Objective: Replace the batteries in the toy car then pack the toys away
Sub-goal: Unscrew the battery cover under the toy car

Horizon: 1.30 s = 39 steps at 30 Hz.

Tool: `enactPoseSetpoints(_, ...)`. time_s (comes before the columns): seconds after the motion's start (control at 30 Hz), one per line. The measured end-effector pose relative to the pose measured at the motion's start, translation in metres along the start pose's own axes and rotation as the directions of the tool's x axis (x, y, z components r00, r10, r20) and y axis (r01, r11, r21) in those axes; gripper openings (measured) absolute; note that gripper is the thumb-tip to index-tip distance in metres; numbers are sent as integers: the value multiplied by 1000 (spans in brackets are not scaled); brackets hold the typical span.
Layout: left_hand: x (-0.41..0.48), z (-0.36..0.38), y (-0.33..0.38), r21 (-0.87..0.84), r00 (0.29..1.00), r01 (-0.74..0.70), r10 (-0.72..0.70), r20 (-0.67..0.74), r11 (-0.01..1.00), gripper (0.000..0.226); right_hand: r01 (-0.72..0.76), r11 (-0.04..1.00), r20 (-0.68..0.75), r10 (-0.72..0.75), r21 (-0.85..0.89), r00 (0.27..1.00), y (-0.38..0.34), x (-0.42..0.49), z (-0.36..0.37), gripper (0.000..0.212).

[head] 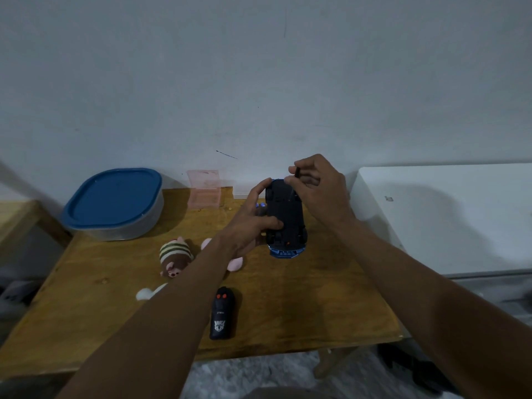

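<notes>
A blue toy car [288,226] lies upside down, its black underside facing up, held just above the wooden table [302,298]. My left hand [253,223] grips its left side, thumb on the underside. My right hand [319,188] pinches a thin black screwdriver [296,180] whose tip points down onto the car's underside. Blue batteries [261,205] show behind my left hand's fingers. A black remote control [221,316] lies near the table's front.
A grey container with a blue lid [115,203] stands at the table's back left. A pink clear box [205,189] leans at the wall. A striped plush toy [175,256], a pink plush [234,262] and a white plush [146,293] lie under my left forearm. A white cabinet [449,214] stands right.
</notes>
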State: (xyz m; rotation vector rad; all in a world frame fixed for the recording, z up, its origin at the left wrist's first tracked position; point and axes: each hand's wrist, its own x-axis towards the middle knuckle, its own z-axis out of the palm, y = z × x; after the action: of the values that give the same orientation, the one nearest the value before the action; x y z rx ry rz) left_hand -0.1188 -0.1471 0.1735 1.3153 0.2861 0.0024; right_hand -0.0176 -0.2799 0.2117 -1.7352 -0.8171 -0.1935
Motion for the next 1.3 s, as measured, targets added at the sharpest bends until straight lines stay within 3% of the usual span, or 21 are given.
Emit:
enactPoseSetpoints(0.37, -1, 1, 1, -10, 1000, -3, 3, 1, 1000, 89, 15, 1000, 4, -15, -4, 1000, 1, 0, 0, 10)
enactPoseSetpoints(0.6, -2, 2, 2, -14, 1000, -8, 8, -3, 1000, 89, 19, 1000, 50, -19, -11, 999, -1, -3, 1, 23)
enactPoseSetpoints(0.87, -1, -1, -3, -13, 1000, 4, -4, -21, 1000, 89, 40, 997, 44, -37, -68, 998, 9, -3, -2, 12)
enactPoseSetpoints(1.07, 0, 4, -17, -26, 998, 37, -38, -51, 999, 89, -136, 990, 7, 136, 23, 991, 12, -10, -9, 26)
enactPoseSetpoints(1.3, 1, 20, -53, -49, 991, 116, -119, -62, 992, 88, -232, 973, 18, 232, -12, 973, 39, -29, -31, 15)
